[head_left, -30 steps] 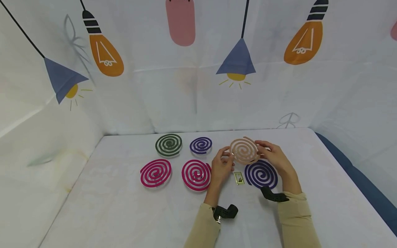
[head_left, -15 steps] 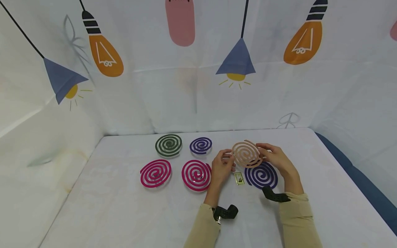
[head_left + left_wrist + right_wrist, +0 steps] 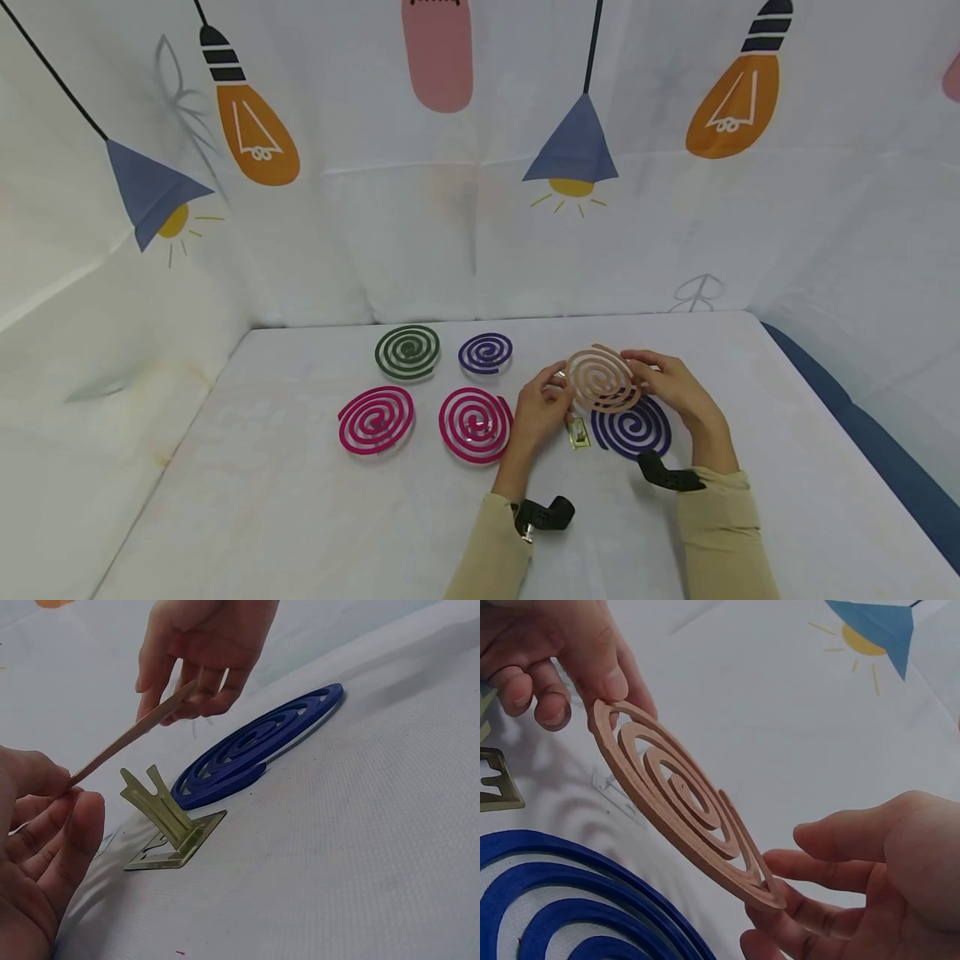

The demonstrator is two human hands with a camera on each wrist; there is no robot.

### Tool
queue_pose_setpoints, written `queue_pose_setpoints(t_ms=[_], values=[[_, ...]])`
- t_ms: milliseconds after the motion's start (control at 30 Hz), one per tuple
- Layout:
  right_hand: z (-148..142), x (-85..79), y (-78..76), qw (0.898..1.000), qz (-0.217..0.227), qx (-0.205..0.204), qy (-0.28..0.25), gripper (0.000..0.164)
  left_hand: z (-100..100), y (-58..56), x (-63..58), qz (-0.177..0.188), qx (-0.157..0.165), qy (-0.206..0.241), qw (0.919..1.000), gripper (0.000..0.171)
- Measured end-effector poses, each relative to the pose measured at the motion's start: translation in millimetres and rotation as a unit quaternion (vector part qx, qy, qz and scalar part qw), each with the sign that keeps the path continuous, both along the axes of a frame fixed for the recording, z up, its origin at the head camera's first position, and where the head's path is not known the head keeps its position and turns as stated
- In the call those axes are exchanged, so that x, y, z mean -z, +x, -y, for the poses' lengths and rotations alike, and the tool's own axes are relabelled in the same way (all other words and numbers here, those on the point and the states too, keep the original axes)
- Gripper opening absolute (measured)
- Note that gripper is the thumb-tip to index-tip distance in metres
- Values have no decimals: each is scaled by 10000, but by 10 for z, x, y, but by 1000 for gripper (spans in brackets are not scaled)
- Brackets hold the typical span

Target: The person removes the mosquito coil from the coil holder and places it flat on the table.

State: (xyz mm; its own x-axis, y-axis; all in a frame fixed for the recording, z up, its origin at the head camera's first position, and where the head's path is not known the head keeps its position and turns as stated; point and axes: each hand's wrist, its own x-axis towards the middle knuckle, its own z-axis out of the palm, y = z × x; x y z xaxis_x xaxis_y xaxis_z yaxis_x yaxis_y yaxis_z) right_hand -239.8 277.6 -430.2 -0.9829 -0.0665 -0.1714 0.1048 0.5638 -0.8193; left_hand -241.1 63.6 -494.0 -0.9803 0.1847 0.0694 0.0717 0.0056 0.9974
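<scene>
Head view: tan coil (image 3: 602, 380) held up off the worktop (image 3: 300, 517), btwn the L hand (image 3: 540, 412) and R hand (image 3: 678, 392); in this line of sight it overlaps the far part of the lg. blue coil (image 3: 633, 427). Gold-coloured metal stand (image 3: 578, 432) on the worktop btwn L hand and lg. blue coil. To the left, 4 more coils: green (image 3: 408, 352) and sm. blue (image 3: 486, 352) in the back row, 2 magenta (image 3: 377, 419) in front, the nearer of these just beside the L forearm. Printed backdrop (image 3: 420, 242) behind, w/ lamps and bulbs.

L wrist view: tan coil seen edge-on, tilted, its lower end pinched btwn L thumb and fingers; upper end at the R fingers. Below it, the stand w/ forked tab (image 3: 159, 804) raised from its flat plate, next to the lg. blue coil.

R wrist view: L thumb presses on the tan coil's rim, other fingertips bent. R hand holds the opp. rim w/ bent fingers; R thumb apart from it. Lg. blue coil, partly cut off, lies below; stand at pic. edge.
</scene>
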Motion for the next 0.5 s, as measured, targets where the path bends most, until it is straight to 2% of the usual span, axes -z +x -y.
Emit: queue_pose_setpoints(t_ms=[167,367,500], values=[[-5,-13,22,9999,106,-58,53,51,5,7,20,27,152,103,9998,41],[-31,-10,30,9996,80,-247,60,52,15,-9,44,-153,156,152,9996,34],[-60,-11,23,9994,91,-316,122,51,15,-19,29,-77,211,204,9995,38]])
